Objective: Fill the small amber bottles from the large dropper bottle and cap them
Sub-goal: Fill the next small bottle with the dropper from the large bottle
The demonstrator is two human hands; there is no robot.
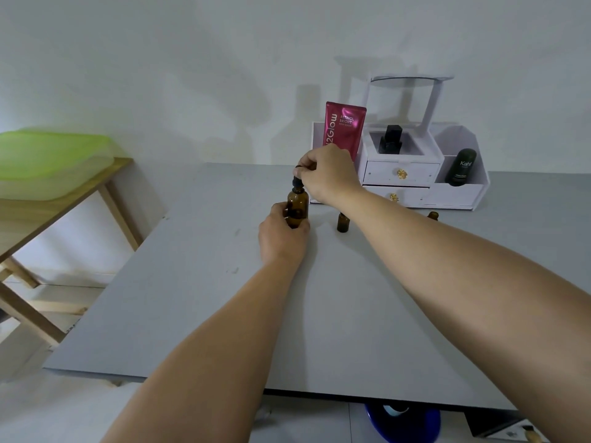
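Left hand (281, 241) wraps large dropper bottle (298, 206), upright near table (224, 298) far edge. Right hand (329, 174) pinches dropper cap (296, 182). Small amber bottle (343, 223) just right, uncapped. Risks: right forearm clips it, tips it; dropper drips in transit.

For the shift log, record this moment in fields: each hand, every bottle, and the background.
left hand: grips the large bottle, which is upright
right hand: pinches the dropper cap at the large bottle's neck
small bottle: upright, right of the large bottle, untouched
second small bottle: farther right, only its open top shows above the right arm
background: white organiser holding a pink tube
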